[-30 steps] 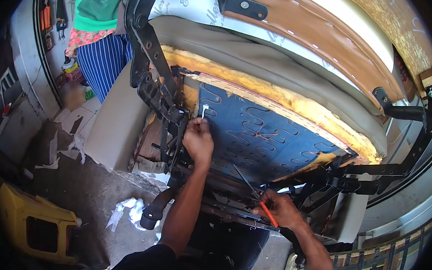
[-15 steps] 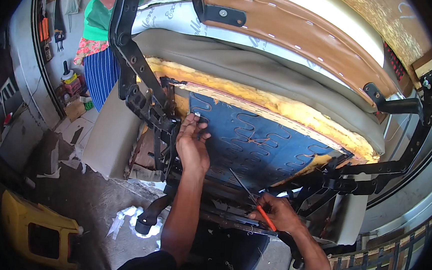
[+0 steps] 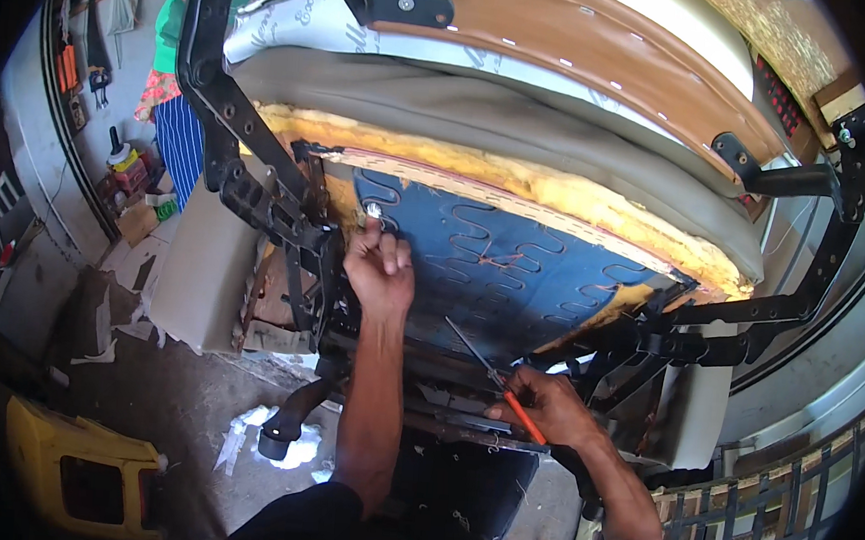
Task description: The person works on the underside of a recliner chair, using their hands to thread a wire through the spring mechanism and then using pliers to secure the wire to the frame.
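An upturned recliner seat leans in front of me, its blue fabric underside (image 3: 512, 286) crossed by wavy metal springs (image 3: 483, 260). Near the panel's upper left corner is my left hand (image 3: 380, 274), fingers curled and the index finger raised. A small white piece (image 3: 372, 210) shows at that fingertip; whether it is pinched or wrapped on the finger is unclear. My right hand (image 3: 548, 407) grips an orange-handled tool (image 3: 521, 415) with a long, thin metal nose, below the panel's lower edge. Its tip points up and left, apart from the springs.
Black metal linkages flank the seat, left (image 3: 259, 168) and right (image 3: 738, 342). Yellow foam (image 3: 519, 186) and grey upholstery (image 3: 414, 98) edge its top. A person in a green shirt (image 3: 173, 36) stands back left. A yellow plastic housing (image 3: 34, 453) and a webbed frame (image 3: 746, 523) lie nearby.
My left hand has turned, its fingers curling in more while the index finger stays up. My right hand keeps hold of the tool. The whole view has shifted slightly.
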A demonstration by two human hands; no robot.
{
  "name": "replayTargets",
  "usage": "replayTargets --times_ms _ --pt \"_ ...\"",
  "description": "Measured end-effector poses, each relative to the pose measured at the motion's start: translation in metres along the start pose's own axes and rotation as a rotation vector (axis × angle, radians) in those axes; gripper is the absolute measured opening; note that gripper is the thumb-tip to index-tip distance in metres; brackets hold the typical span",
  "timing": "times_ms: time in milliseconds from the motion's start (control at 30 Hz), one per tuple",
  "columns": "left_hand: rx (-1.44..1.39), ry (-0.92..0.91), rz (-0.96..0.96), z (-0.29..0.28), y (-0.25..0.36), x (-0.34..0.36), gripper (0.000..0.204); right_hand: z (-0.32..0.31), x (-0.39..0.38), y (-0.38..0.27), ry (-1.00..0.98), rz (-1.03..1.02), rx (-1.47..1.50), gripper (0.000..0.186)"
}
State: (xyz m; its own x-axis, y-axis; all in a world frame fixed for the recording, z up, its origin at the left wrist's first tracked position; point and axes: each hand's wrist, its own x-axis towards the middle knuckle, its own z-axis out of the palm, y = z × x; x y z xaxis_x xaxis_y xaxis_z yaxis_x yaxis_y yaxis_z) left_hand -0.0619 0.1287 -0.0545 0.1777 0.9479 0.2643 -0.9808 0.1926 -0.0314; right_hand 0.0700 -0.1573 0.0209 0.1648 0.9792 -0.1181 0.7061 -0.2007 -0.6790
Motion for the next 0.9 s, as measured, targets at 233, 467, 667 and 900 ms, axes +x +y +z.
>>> replayTargets --times_ms 233,467,667,900 --pt "0.433 0.267 0.092 0.025 0.004 -0.016 0.011 0.005 0.005 0.011 0.006 0.02 0.025 0.046" --pt "0.939 0.297 0.509 0.024 -0.013 -0.04 0.003 0.006 0.003 0.006 0.003 -0.039 -0.009 0.039" --pt "1.982 0.03 1.126 0.027 0.007 -0.013 0.029 0.005 0.002 0.007 -0.012 -0.044 -0.028 0.044" --pt "2.197 0.013 1.025 0.027 0.01 -0.011 0.017 0.003 0.001 0.007 -0.011 -0.072 -0.052 0.044"
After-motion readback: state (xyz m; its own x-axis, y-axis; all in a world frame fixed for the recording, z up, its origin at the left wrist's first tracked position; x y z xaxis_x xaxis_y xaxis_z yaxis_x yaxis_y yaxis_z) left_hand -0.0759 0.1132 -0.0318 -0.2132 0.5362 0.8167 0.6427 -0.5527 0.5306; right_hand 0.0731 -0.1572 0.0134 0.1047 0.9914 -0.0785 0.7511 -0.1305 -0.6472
